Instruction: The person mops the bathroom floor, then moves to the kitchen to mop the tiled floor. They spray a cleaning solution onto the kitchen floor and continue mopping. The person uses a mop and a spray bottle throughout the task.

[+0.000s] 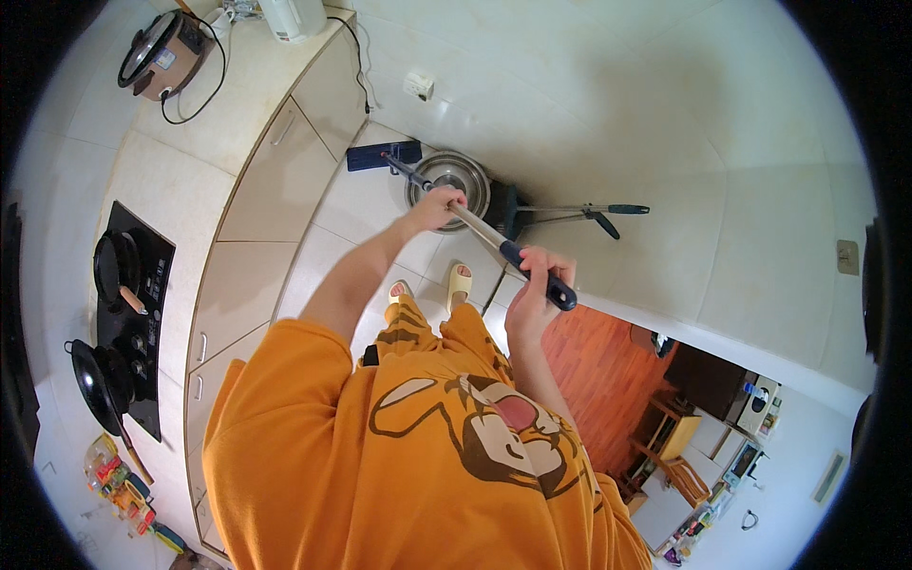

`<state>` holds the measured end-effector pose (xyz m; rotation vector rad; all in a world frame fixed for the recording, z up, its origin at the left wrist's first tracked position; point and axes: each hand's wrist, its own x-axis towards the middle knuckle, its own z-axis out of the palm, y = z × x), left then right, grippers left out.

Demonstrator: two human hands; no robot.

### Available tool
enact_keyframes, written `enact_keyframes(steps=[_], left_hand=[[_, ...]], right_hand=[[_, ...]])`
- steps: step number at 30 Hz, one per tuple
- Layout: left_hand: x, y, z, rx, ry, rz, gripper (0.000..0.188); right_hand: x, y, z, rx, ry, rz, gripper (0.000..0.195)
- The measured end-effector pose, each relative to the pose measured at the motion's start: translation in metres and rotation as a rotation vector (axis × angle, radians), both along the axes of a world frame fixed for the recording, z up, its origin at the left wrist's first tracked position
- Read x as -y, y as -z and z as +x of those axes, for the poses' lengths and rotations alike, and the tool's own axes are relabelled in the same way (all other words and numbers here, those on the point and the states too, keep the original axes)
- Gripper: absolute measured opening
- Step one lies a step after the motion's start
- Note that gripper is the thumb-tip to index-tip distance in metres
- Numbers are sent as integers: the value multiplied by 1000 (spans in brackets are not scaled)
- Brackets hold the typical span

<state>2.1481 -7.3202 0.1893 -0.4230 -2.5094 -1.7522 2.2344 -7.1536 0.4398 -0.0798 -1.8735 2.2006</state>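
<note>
Both my hands grip the pole of a flat mop (pixel 486 231), which runs slantwise in front of me. My left hand (pixel 436 208) is closed around the metal middle of the pole. Higher up, my right hand (pixel 540 291) holds the dark blue grip near its looped end. The mop's flat, dark blue rectangular head (pixel 363 158) is on the white tiled floor, close to the cabinet base and the wall. Beneath the pole stands a round stainless steel basin (pixel 481 178), partly hidden by the pole and my left hand.
A long-handled broom and dustpan set (pixel 570 209) leans by the wall, right of the basin. Cabinets (pixel 278 171) line the left under a counter with a cooktop (pixel 153 313), pans and an electric cooker (pixel 167 60). A wood floor (pixel 598 363) begins behind on the right.
</note>
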Motion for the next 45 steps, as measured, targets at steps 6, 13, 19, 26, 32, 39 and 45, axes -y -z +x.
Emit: enact_keyframes(steps=[6, 13, 19, 26, 32, 39, 45], left_hand=[[23, -42, 13, 163, 311, -88, 20], [37, -58, 6, 202, 527, -128, 25], [54, -37, -19, 38, 461, -133, 17], [43, 20, -27, 134, 99, -89, 15], [24, 13, 3, 92, -18, -48, 13], [6, -39, 99, 303, -49, -23, 12], [5, -31, 124, 232, -287, 85, 12]], right_hand=[[-23, -34, -3, -354, -465, 176, 12], [-16, -24, 0, -350, -627, -30, 10], [0, -15, -3, -341, -618, 203, 14], [11, 26, -28, -386, -614, 114, 21], [-2, 15, -12, -319, -465, 129, 22], [-28, -25, 27, -150, -532, -171, 23], [-7, -35, 67, -201, -557, 22, 20]])
